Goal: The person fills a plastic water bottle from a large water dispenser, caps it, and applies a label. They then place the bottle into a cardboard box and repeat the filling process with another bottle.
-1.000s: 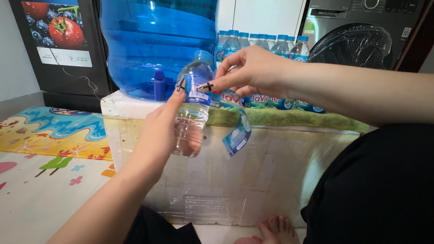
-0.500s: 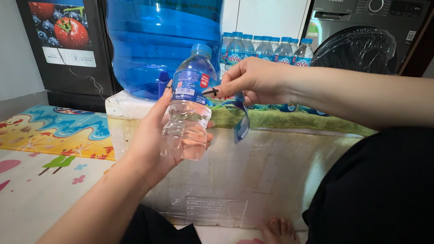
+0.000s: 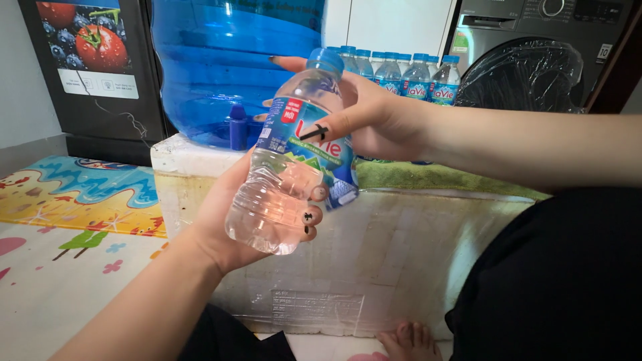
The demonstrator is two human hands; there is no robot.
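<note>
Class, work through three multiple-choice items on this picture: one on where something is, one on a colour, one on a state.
1. Where does the big blue water jug stand?
A. on the white foam box
B. on the floor mat
C. on the washing machine

2. What colour is the held bottle's cap?
A. red
B. blue
C. white

3. How is the small bottle held?
A. by one hand
B. by no hand
C. by both hands

Answers: 1 A, the jug rests on the box top. 2 B, the cap shows blue. 3 C, the left hand grips below, the right hand above.
</note>
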